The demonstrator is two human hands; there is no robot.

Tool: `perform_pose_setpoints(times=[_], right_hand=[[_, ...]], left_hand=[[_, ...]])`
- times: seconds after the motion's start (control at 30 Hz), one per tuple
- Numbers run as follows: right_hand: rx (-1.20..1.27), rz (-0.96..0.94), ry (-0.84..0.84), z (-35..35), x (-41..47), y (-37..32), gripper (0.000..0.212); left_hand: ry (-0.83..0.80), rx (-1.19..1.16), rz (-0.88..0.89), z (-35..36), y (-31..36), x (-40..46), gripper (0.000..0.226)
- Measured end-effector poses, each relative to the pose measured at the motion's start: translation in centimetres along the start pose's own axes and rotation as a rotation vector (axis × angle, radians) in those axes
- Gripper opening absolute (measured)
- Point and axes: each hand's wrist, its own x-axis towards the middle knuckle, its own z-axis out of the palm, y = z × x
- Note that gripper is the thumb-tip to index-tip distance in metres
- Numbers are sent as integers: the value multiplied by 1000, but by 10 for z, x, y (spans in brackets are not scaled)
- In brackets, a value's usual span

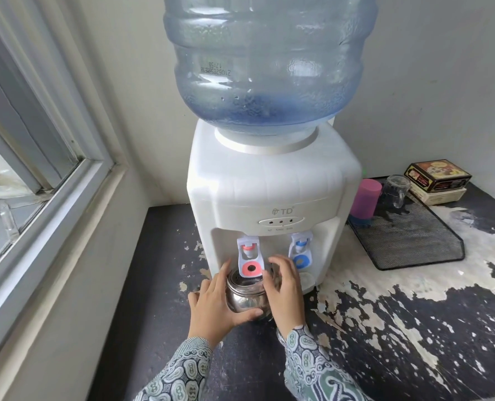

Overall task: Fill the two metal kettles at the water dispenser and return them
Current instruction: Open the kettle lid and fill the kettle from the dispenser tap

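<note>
A small shiny metal kettle stands on the dark counter, its open top right under the red tap of the white water dispenser. My left hand wraps the kettle's left side, thumb under its front. My right hand rests on the kettle's right rim, fingers curled near the red lever. The blue tap is to the right. A large blue water bottle sits upside down on the dispenser. Only one kettle is in view.
A black mesh tray lies to the dispenser's right, holding a pink cup and a clear glass mug. Stacked boxes sit behind it. The counter has peeling paint. A window frame runs along the left.
</note>
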Motion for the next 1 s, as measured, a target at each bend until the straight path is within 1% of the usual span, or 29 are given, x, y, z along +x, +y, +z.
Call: perform_pose_setpoints(times=[0.1,0.17,0.3,0.4,0.5,0.7,0.9,0.97,1.0], right_hand=[[39,31,37,0,-15,3,35],[73,84,44,3,-22,3,40],[218,260,0,4,-31,-2,54],[302,290,-58,2,-43,-3,50],[351,283,-72,0,-62,0,52],[326,280,-87,6,-99,10,55],[308,324,-136,9,-118,27,55],[317,321,-133,6,-119,31,52],[304,310,-112,3,-117,32,46]], left_hand=[[17,-24,4,0,0,-1,121],[30,-37,2,1,-1,-2,116],[71,-81,2,1,-7,-11,112],[94,-86,16,2,-12,-23,111],[87,-83,29,8,-21,-38,111],[67,-99,56,20,-36,-73,109],[34,-77,64,29,-46,-83,114],[24,-85,62,30,-45,-84,114],[15,-87,60,31,-45,-83,114]])
